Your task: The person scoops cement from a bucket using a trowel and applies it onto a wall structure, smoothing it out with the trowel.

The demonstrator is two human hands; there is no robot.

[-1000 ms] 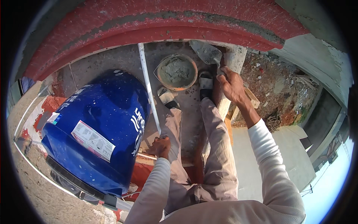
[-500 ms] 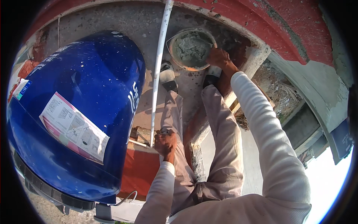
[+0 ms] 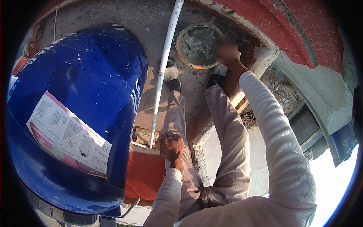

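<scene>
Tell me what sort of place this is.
Probably an outdoor building or repair site: a bucket of grey, mortar-like mix, a large blue tank and a red wall with a rough grey streak.

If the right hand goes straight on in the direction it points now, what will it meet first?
Most likely the bucket of grey mortar: the right hand points toward its right edge. The hand is blurred and depth is unclear, so it may already touch there.

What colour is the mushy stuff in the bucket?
The mortar is grey; it shows best in the head view, inside the round bucket.
</scene>
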